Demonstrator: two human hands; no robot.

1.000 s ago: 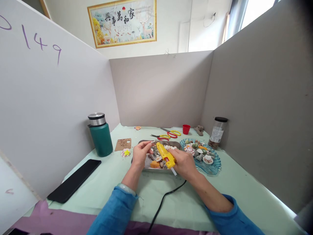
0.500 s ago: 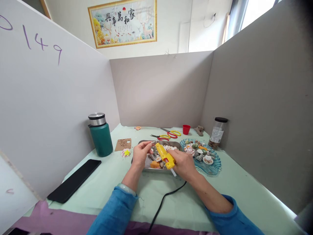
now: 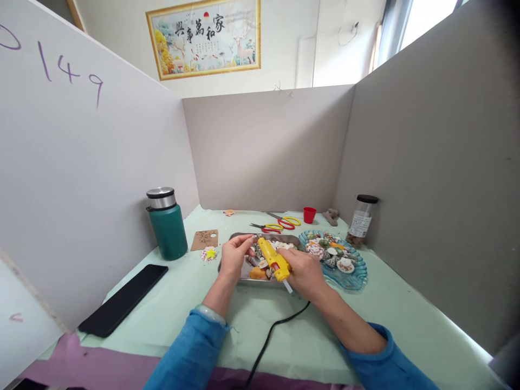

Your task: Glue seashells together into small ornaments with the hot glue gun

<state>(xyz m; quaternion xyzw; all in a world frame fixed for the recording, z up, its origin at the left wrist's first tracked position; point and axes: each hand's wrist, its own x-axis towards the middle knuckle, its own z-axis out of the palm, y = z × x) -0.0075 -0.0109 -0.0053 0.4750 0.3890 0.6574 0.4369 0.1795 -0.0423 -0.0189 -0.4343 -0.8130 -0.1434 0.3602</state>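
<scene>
Head view suggests a burn or a stray drip could come if the yellow glue gun (image 3: pixel 273 260) slips, its nozzle (image 3: pixel 260 237) being so near the left hand (image 3: pixel 236 253). The right hand (image 3: pixel 304 266) has its fingers wrapped around the gun's body above the metal tray (image 3: pixel 260 281); the left fingers pinch a small piece (image 3: pixel 255 236), hard to identify, just beside the nozzle.

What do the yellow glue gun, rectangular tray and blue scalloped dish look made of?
Yellow glue gun: probably hard plastic, from its even, moulded-looking colour. Silvery rectangular tray: likely smooth metal, given the grey sheen. Blue scalloped dish: translucent, glossy; glass or plastic.
</scene>
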